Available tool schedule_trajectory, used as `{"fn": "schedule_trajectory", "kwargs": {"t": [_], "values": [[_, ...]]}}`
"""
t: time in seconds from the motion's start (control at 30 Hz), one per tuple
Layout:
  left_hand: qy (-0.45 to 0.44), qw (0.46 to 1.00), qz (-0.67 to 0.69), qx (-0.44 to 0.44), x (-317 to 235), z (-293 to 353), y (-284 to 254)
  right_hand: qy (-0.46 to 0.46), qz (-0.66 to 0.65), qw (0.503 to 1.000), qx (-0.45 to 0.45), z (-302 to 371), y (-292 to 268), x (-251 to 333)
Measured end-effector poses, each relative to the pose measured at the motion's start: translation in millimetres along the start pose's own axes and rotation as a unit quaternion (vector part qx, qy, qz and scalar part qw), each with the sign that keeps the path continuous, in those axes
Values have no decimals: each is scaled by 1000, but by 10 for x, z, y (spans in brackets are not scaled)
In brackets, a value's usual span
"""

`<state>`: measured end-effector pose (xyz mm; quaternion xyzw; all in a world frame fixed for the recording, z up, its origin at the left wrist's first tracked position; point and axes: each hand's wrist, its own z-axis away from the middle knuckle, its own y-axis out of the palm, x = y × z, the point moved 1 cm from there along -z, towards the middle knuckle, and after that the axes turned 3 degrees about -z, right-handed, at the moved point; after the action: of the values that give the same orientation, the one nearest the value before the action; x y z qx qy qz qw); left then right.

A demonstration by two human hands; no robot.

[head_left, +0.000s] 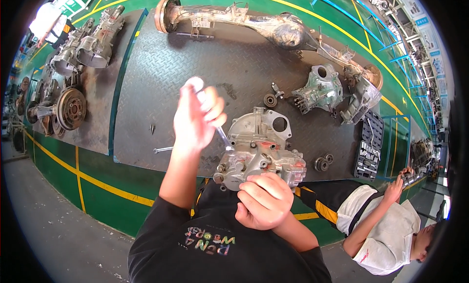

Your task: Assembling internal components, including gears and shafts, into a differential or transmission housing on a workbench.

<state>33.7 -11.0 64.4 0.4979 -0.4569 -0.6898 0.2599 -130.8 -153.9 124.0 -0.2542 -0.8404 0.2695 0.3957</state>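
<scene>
— Right hand [264, 200] nearest, what's its grip on?
— Fingers curled against the gearbox housing [259, 153] on the dark mat [166, 73].
— Left hand [198, 117]?
— Fist closed round a tool handle [223, 135].
— Around it?
— Loose gears [322, 163], socket tray [369, 146], axle [254, 24] beyond.
</scene>
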Motion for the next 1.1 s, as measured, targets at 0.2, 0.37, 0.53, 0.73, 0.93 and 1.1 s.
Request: {"fn": "schedule_trajectory", "kwargs": {"t": [0.2,0.37,0.53,0.73,0.93,1.1], "values": [[-80,964,-175,185,564,-569,313,-9,-4,1000,-10,-8,5,28],[-244,916,-211,240,1185,-756,244,-11,-10,1000,-15,-7,3,28],[-276,911,-211,221,1301,-829,185,-14,-15,999,-24,-14,6,24],[-280,906,-226,223,1251,-823,236,-16,-10,1000,-24,-8,9,17],[-314,887,-265,209,1295,-684,204,-16,-11,1000,-24,-13,19,14],[-236,914,-256,207,1313,-619,152,-19,-14,999,-29,-10,27,20]]}}
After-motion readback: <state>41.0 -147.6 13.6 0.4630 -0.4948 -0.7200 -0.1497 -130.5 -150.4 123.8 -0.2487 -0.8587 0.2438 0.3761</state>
